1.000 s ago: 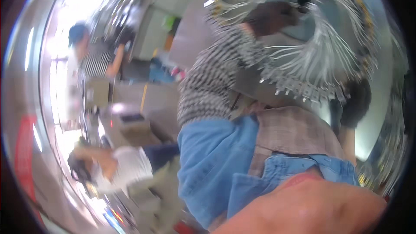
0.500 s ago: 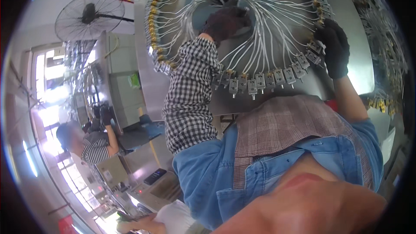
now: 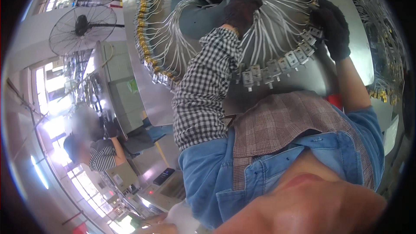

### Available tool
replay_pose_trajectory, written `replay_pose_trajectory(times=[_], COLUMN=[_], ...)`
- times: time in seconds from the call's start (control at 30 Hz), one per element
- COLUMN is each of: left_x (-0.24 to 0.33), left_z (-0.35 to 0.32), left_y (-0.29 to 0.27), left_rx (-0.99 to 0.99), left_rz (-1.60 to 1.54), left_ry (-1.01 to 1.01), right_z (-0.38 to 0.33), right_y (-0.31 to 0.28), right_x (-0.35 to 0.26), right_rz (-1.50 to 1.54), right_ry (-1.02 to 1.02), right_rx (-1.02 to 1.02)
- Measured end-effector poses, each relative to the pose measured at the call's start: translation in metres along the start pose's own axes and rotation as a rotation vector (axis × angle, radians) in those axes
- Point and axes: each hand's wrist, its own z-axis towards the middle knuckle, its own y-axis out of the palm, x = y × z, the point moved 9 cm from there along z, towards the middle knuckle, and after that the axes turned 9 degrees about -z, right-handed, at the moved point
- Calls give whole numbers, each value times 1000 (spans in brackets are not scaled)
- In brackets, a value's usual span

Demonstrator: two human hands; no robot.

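Note:
My left hand (image 3: 243,12), in a dark glove and with a checkered sleeve, is closed over a bundle of thin white cables (image 3: 260,43) beside a grey disc (image 3: 188,21). The cables fan out to a curved row of small metal connector blocks (image 3: 284,64) along the near side of the metal table. My right hand (image 3: 333,28), also gloved in dark fabric, has its fingers curled at the right end of this row, against a metal block (image 3: 315,31). My left forearm covers part of the row.
More cable ends with brass-coloured connectors (image 3: 141,28) line the left of the metal table (image 3: 134,60). Many cables hang at the far right (image 3: 377,52). A large fan (image 3: 82,25) stands to the left. A person in a striped top (image 3: 103,154) works at another bench.
My left hand has moved right, onto the cables. My right hand has shifted slightly up along the row. The near metal blocks have moved up and right, and the disc appears farther left.

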Motion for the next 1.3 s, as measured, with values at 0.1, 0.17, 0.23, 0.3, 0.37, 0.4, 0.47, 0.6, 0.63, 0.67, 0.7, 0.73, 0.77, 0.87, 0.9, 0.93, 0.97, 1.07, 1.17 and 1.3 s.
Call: replay_pose_trajectory(times=[0.1,0.17,0.23,0.3,0.37,0.4,0.47,0.6,0.63,0.67,0.7,0.73,0.77,0.87,0.9,0.93,0.97,1.07,1.17,1.3], left_x=[21,26,5,-32,-78,-96,-103,-112,-113,-116,-120,-126,-131,-125,-118,-111,-109,-110,-126,-107], left_z=[14,2,-16,-45,-75,-88,-91,-90,-90,-91,-92,-93,-93,-89,-88,-87,-80,-77,-83,-90], left_y=[-24,-55,-105,-132,-154,-150,-137,-120,-117,-118,-118,-115,-109,-102,-101,-101,-97,-93,-88,-105], left_rx=[-207,-164,-66,-2,-107,-193,-282,-484,-484,-464,-443,-447,-450,-475,-490,-494,-509,-483,-553,-521], left_rz=[125,176,25,291,360,399,354,223,218,243,267,261,187,96,78,78,68,-11,32,37], left_ry=[1,178,109,243,-28,-34,-164,-680,-671,-665,-660,-646,-615,-518,-464,-454,-545,-657,-544,-558], right_z=[21,34,44,46,49,46,41,48,44,39,35,34,34,31,30,32,33,36,51,51], right_y=[-8,-10,-12,-8,-8,-2,-4,-10,-7,-3,-2,-4,-5,6,13,16,15,10,12,29], right_x=[3,8,7,10,7,2,-8,2,-2,-9,-14,-14,-13,-12,-12,-9,-9,-6,4,2], right_rz=[-86,-41,-47,-28,-43,-36,-186,-137,-141,-68,6,2,28,80,104,105,56,6,50,154], right_ry=[-14,49,-21,-24,-40,-31,12,-60,-60,-68,-77,-76,-68,-60,-63,-64,-63,-69,-73,-137], right_rx=[11,-30,-90,-106,-111,-116,23,-18,-9,17,42,57,57,56,41,51,37,60,64,7])
